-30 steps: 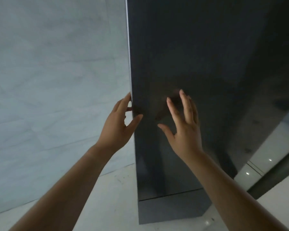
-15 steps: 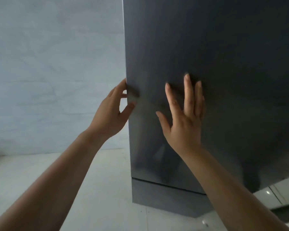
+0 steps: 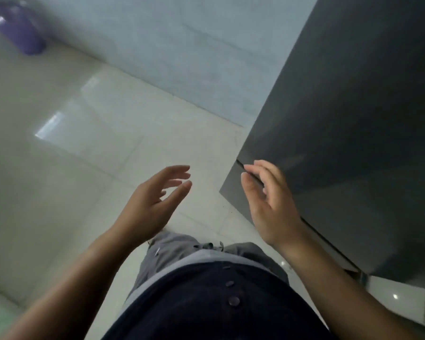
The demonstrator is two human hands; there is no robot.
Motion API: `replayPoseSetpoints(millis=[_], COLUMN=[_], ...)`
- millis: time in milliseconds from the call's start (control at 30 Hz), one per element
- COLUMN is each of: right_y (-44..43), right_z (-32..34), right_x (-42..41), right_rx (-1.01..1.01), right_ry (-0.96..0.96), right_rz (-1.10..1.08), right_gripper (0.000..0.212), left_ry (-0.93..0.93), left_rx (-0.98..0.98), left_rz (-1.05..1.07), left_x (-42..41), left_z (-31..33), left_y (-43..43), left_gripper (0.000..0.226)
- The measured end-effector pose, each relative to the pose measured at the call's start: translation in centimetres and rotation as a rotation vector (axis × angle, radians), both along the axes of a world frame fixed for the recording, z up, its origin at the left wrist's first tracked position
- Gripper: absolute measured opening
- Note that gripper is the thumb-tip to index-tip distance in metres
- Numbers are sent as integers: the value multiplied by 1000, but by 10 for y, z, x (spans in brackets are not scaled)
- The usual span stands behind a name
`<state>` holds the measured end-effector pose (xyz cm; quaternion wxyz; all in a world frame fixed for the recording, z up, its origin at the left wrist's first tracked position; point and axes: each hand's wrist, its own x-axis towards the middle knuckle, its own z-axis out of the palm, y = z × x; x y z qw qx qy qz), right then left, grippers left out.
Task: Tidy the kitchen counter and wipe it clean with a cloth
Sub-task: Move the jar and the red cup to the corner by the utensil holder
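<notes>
A tall dark grey cabinet (image 3: 353, 106) fills the right side of the head view, with a seam near its base. My right hand (image 3: 268, 202) is open, fingers spread, its fingertips close to the cabinet's lower corner by the seam; whether they touch it I cannot tell. My left hand (image 3: 155, 202) hangs open over the pale floor, left of the cabinet and apart from it, holding nothing. No cloth or counter is in view.
Glossy pale floor tiles (image 3: 71, 155) spread to the left, meeting a light grey wall (image 3: 182, 45). A blurred purple object (image 3: 25, 33) stands at the far top left by the wall. My dark shirt and grey trousers (image 3: 206, 290) fill the bottom middle.
The view has tilted sharply down toward the floor and my body. Both hands have come off the cabinet face and dropped lower; the left hand no longer holds the cabinet's edge.
</notes>
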<state>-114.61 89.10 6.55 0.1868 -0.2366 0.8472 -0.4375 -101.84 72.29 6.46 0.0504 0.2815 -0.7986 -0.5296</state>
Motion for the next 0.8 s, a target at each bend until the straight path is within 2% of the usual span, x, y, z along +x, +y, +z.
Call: replayPoseSetpoints(millis=[100,267,567,800], right_y=[-8,-51,-211,-359], right_z=[-9,-12,-14,6], right_x=[14,42,132,234], right_rx=[53,126,156,-42], right_ry=[-153,-166,-18,88], right_rz=[201,424,812,1074], right_gripper=[54,47,49,48], left_ry=[-74,-100,-41,-39], left_rx=[73,147,98,-116], left_rz=[113,336,648,952], left_x=[51,104,213,335], left_z=[-15,-21,-20,4], left_y=[4,-8,-101,-175], left_gripper=[47,30,34,38])
